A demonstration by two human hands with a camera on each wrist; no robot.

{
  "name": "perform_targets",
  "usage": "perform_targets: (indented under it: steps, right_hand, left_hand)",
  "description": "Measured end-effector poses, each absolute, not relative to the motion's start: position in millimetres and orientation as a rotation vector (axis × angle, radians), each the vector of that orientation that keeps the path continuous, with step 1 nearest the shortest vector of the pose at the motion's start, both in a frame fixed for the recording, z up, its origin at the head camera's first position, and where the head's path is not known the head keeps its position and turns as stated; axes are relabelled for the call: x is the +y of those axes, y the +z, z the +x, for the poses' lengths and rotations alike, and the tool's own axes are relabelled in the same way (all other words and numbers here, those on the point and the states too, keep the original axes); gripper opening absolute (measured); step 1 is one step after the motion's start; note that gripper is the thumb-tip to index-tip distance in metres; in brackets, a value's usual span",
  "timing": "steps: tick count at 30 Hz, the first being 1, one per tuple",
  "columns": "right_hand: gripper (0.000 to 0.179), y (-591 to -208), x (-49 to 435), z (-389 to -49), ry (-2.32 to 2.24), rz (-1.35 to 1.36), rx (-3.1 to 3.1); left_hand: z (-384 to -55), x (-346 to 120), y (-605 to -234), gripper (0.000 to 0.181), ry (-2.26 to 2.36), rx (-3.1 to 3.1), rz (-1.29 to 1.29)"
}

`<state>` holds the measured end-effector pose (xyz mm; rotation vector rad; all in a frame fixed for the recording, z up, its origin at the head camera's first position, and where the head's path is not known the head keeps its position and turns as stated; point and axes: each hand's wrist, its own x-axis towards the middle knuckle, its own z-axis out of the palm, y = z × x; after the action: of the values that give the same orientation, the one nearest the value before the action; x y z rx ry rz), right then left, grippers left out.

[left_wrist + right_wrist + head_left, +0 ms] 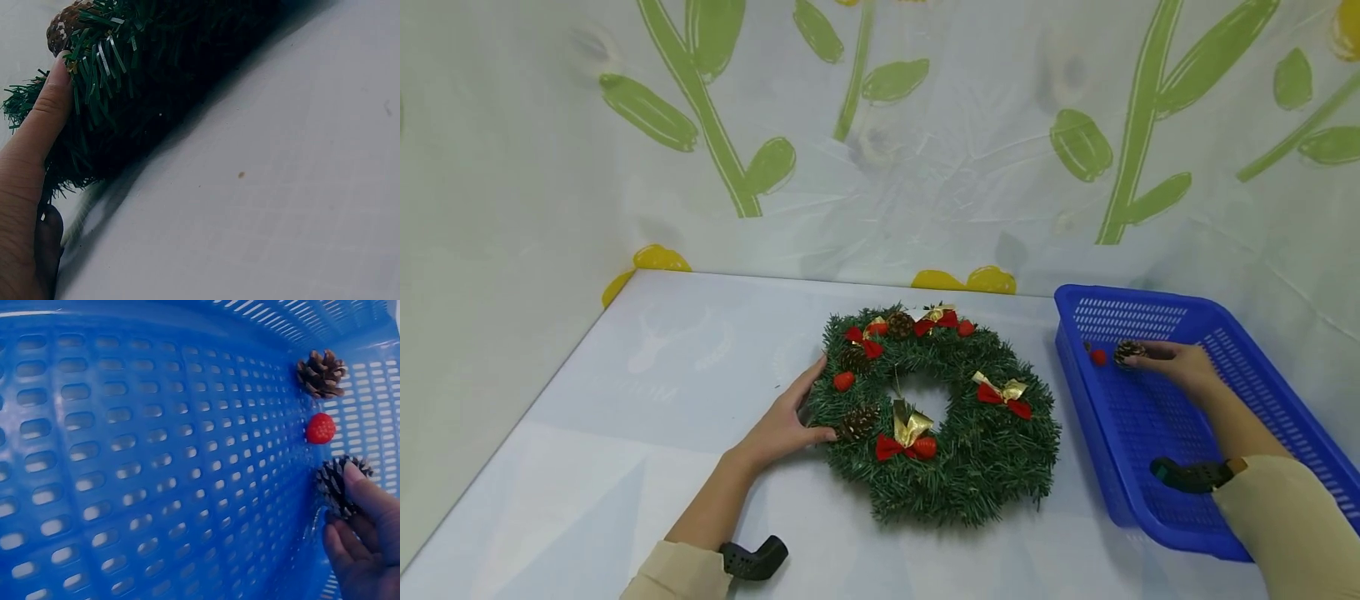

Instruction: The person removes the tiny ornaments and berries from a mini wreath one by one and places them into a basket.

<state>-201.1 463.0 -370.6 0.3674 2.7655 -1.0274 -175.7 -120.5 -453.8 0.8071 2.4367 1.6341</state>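
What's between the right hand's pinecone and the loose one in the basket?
A red ball lies between the held pinecone and the loose pinecone; the right wrist view shows it.

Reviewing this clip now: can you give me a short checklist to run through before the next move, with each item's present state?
1. Right hand holding a pine cone: ok, pinched by thumb and fingers.
2. Held cone out of the blue basket: not ok, it is inside.
3. Red berry in the basket apart from the held cone: ok, a gap shows between them.
4. Left hand touching the wreath: ok, at its left edge.
5. Undecorated patch on the wreath: ok, the lower right shows only greenery.
6. Cone gripped firmly enough: cannot tell.
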Motion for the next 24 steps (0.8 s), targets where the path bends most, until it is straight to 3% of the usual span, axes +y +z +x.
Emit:
perform_targets:
  steps: [24]
  right_hand:
    - [0.083,-357.7,450.7,-201.3,-1.308,0.34,2.807]
  left_hand:
    - [-174.9,-119.7,-454.7,0.106,1.633,2.444,0.817]
